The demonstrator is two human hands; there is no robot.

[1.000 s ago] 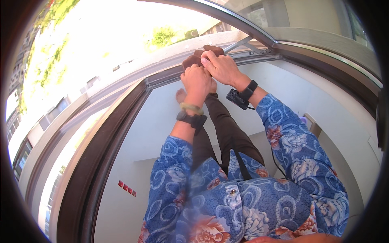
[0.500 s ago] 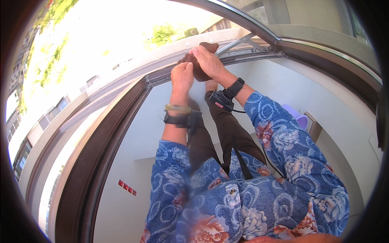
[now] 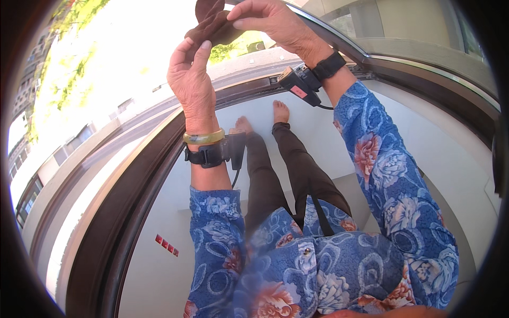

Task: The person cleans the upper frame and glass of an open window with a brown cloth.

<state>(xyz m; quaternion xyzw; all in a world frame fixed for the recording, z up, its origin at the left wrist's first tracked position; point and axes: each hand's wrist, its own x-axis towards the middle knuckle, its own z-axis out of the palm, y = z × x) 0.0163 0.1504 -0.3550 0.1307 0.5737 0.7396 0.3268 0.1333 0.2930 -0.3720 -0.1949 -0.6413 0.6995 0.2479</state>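
A dark brown piece of cloth (image 3: 216, 25), bunched and folded, is held up in front of the bright outdoors, beyond the window frame's lower edge in the picture. My left hand (image 3: 192, 87) grips its left end between thumb and fingers. On the other side, my right hand (image 3: 278, 24) pinches the cloth's right edge with thumb and fingertips. The cloth's top reaches the upper rim of the picture, so its full shape cannot be seen.
A dark brown window frame (image 3: 101, 249) runs along the left and the front. An outward-tilted glass pane (image 3: 392, 26) is at the upper right. My bare feet (image 3: 281, 111) stand on a white surface inside the frame. Red tags (image 3: 167, 245) sit on the white surface at lower left.
Both hands have risen with the brown cloth, up and to the left, from the window frame's edge to the top of the picture. The cloth is now more spread between them.
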